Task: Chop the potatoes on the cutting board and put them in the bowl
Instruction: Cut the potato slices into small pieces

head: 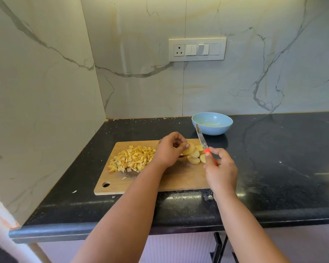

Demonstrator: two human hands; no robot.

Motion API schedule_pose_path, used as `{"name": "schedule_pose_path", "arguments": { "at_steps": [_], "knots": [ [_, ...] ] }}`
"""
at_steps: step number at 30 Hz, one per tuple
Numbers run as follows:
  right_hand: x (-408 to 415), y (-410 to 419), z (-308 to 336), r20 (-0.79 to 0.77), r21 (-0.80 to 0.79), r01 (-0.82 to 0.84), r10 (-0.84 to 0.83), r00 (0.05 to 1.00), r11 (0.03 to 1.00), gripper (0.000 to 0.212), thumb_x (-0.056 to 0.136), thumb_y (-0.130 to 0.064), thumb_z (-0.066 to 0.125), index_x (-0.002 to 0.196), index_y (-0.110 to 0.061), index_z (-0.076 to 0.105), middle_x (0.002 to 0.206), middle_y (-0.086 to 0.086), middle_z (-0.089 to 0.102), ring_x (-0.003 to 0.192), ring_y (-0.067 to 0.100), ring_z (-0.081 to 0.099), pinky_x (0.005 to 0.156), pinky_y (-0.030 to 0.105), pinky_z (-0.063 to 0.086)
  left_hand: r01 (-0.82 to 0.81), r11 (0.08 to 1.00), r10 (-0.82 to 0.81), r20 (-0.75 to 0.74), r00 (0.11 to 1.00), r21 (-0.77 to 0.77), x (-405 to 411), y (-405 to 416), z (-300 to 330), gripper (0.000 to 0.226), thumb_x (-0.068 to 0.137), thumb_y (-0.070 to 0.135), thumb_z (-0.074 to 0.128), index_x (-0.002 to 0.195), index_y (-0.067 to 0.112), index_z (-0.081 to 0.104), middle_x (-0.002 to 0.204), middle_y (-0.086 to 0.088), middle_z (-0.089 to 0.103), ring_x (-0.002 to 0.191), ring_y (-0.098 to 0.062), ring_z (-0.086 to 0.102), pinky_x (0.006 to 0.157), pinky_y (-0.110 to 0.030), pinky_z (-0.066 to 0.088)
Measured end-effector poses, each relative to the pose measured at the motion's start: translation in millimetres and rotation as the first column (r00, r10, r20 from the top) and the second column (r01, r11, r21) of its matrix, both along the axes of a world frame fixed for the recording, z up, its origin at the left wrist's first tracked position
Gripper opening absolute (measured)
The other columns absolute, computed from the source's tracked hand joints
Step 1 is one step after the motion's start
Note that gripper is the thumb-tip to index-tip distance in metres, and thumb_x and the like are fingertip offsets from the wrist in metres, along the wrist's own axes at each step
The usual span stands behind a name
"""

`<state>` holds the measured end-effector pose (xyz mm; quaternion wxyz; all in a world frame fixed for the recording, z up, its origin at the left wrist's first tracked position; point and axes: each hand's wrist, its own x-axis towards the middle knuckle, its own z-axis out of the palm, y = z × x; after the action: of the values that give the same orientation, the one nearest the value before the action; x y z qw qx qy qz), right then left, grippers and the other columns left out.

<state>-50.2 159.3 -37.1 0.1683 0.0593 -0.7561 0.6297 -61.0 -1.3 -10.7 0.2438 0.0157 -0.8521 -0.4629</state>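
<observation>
My left hand [168, 151] pinches a potato slice [188, 148] above more slices [195, 157] on the board [179, 179], right hand [219, 168] grips the knife [204, 144], dice [133, 158] piled left, bowl [212, 123] behind.

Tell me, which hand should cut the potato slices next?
Probably the right hand: it holds the orange-handled knife, blade raised beside the pale round potato slices. The left hand grips one slice.

Two bare forearms, no sleeves, left grip [168, 149] and right grip [219, 168] ungloved
</observation>
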Motion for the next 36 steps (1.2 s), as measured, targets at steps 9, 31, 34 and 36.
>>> {"name": "schedule_pose_path", "arguments": {
  "at_steps": [9, 31, 34, 36],
  "knots": [
    [1, 0, 1, -0.001, -0.005, 0.017, -0.017, 1.000, 1.000, 0.010, 0.095, -0.033, 0.057, 0.102, -0.035, 0.064, 0.084, -0.003, 0.069, 0.079, 0.013, 0.066, 0.058, 0.023, 0.043, -0.042, 0.997, 0.045, -0.035, 0.998, 0.070, 17, -12, 9, 0.017, 0.099, 0.024, 0.056, 0.102, 0.017, 0.072, 0.096, 0.011, 0.069, 0.093, -0.005, 0.061, 0.083, -0.028, 0.050],
    [76, 0, 11, -0.063, 0.524, -0.028, 0.072, 0.995, 0.851, 0.022, 0.098, -0.015, 0.047, 0.118, -0.019, 0.057, 0.086, 0.001, 0.057, 0.069, 0.016, 0.047, 0.049, 0.024, 0.030, -0.035, 0.762, 0.187, 0.168, 0.968, -0.646, 89, -3, -11, 0.041, 0.093, 0.049, 0.050, 0.130, 0.033, 0.058, 0.142, 0.011, 0.052, 0.133, -0.023, 0.032, 0.109, -0.045, 0.021],
    [93, 2, 16, 0.027, 0.573, -0.110, 0.115, 0.993, 0.812, 0.021, 0.099, -0.018, 0.047, 0.114, -0.023, 0.059, 0.081, -0.003, 0.053, 0.065, 0.014, 0.047, 0.048, 0.020, 0.031, -0.096, 0.772, 0.222, 0.124, 0.967, -0.628, 90, -4, -13, 0.040, 0.088, 0.057, 0.055, 0.124, 0.039, 0.060, 0.132, 0.010, 0.057, 0.127, -0.023, 0.036, 0.102, -0.042, 0.028],
    [99, 4, 21, 0.070, 0.621, -0.145, 0.129, 0.989, 0.771, 0.016, 0.099, -0.021, 0.047, 0.109, -0.024, 0.059, 0.077, -0.006, 0.052, 0.063, 0.010, 0.049, 0.046, 0.021, 0.032, -0.123, 0.762, 0.253, 0.118, 0.960, -0.636, 90, -6, -14, 0.045, 0.086, 0.061, 0.055, 0.125, 0.040, 0.060, 0.130, 0.007, 0.057, 0.126, -0.025, 0.035, 0.101, -0.043, 0.031]
  ]
}}
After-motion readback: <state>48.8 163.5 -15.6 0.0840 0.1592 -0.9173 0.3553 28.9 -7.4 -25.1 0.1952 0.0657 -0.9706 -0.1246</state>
